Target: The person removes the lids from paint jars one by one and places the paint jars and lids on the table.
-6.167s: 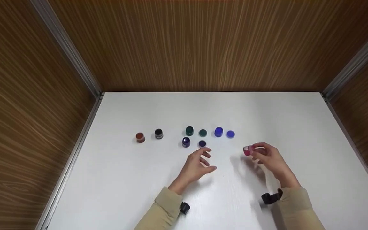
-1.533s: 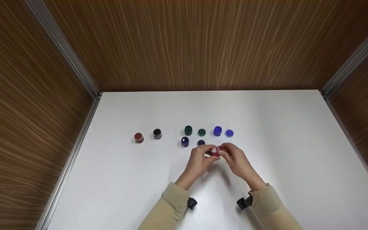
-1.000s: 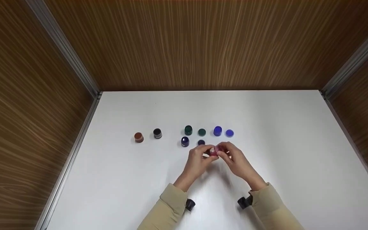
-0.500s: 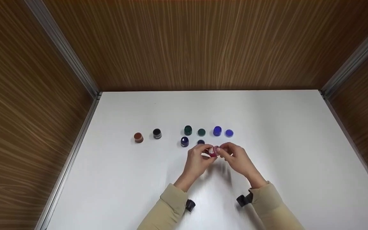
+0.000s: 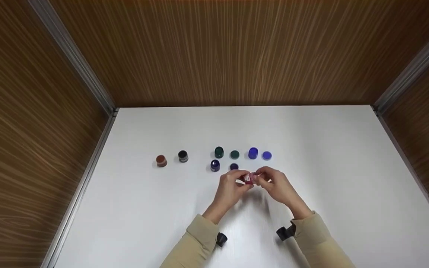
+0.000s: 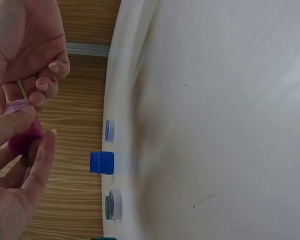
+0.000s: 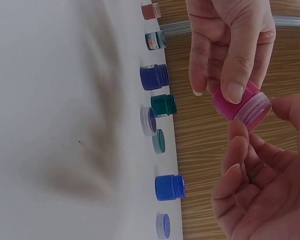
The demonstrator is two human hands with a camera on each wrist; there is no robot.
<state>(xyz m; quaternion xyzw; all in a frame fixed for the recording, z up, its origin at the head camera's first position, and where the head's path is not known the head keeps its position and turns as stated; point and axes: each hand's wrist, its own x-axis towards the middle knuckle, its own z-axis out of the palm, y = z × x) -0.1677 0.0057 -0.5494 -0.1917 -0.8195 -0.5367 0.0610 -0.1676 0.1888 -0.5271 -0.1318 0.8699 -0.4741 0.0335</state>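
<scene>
A small pink paint jar [image 5: 249, 178] is held above the white table, between both hands. My left hand [image 5: 229, 190] grips the jar's body between thumb and fingers. My right hand [image 5: 279, 189] pinches the clear-rimmed lid [image 7: 255, 111] at the jar's other end; the lid sits on the jar. In the left wrist view the pink jar [image 6: 27, 137] shows partly behind the left thumb. Just beyond the hands lie a purple lid [image 5: 234, 166] and an uncovered purple jar [image 5: 215, 165].
Behind stand a green jar [image 5: 219, 152] with a green lid [image 5: 235, 154] beside it, and a blue jar [image 5: 253, 153] with a blue lid [image 5: 267, 155]. Farther left are a black jar [image 5: 183, 156] and a brown jar [image 5: 161, 160]. Wood-grain panels [image 5: 214, 52] border the table.
Earlier the right hand alone held the pink jar, farther right, and the left was empty. Both hands then met on it; during the last second the right fingers shift slightly at the lid.
</scene>
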